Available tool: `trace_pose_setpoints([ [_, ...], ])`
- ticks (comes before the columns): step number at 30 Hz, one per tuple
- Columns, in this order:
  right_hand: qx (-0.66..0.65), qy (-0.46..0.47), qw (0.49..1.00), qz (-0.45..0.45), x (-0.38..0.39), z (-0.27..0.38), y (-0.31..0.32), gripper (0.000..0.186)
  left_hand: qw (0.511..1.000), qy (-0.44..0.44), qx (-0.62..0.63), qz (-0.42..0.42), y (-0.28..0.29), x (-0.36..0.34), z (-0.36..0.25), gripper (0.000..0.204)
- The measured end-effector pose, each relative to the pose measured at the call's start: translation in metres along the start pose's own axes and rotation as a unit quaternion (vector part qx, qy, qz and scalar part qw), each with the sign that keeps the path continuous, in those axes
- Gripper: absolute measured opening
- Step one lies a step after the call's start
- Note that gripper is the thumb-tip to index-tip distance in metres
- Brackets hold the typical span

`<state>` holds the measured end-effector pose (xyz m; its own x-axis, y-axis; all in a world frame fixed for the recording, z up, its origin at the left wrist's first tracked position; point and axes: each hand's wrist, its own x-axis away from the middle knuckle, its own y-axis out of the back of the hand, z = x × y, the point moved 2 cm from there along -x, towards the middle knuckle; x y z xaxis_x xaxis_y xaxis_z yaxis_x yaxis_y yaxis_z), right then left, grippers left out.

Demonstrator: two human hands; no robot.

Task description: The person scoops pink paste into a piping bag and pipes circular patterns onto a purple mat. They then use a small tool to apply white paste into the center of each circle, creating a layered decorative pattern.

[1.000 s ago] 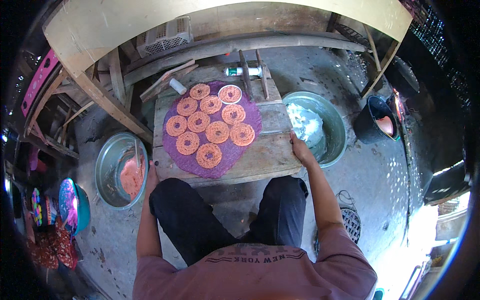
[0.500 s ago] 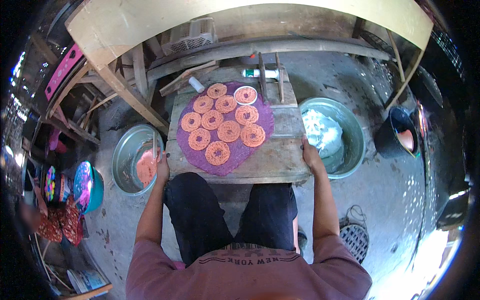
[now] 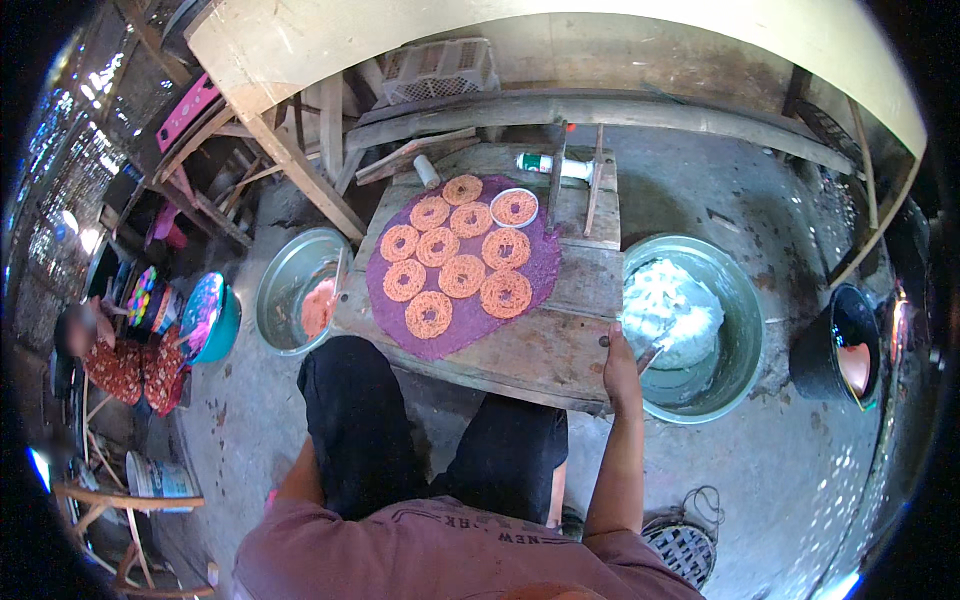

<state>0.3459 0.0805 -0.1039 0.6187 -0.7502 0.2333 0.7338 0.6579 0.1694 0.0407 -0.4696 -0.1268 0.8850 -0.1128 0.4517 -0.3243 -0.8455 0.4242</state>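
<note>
My right hand (image 3: pixel 620 365) grips the right edge of a low wooden board table (image 3: pixel 530 355), beside a large basin (image 3: pixel 730 300) holding white paste and a utensil. My left hand is hidden behind my raised left knee; only part of that forearm (image 3: pixel 297 480) shows. A purple mat (image 3: pixel 385 310) on the table bears several lacy orange rings (image 3: pixel 432 300), one inside a white ring mould (image 3: pixel 492 205). A bottle (image 3: pixel 540 165), a white cylinder (image 3: pixel 425 172) and upright wooden slats (image 3: pixel 595 180) are at the far end.
Basins with orange paste (image 3: pixel 262 290) and pink contents (image 3: pixel 225 332) stand left; a dark bucket (image 3: pixel 810 370) stands right. Behind are a pale tabletop (image 3: pixel 560 30), crate (image 3: pixel 435 70) and timber supports (image 3: pixel 310 190). A co-worker in red patterned clothing (image 3: pixel 125 370) is at far left.
My view has swung left, so the table appears farther right and slightly tilted. My left hand, earlier visible at the table's edge, is now hidden behind my knee. My right hand stays on the edge.
</note>
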Motion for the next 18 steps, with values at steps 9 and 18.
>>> trace_pose_setpoints([
  [9, -0.030, 0.064, 0.997, 0.010, -0.004, -0.009, 0.000, 0.060, 0.972, 0.107, -0.146, -0.150, 0.041, 0.021, 0.032, 0.058],
  [18, -0.035, 0.050, 0.998, 0.013, 0.001, 0.002, 0.000, 0.061, 0.961, 0.168, -0.164, -0.147, 0.048, 0.027, 0.104, 0.056],
])
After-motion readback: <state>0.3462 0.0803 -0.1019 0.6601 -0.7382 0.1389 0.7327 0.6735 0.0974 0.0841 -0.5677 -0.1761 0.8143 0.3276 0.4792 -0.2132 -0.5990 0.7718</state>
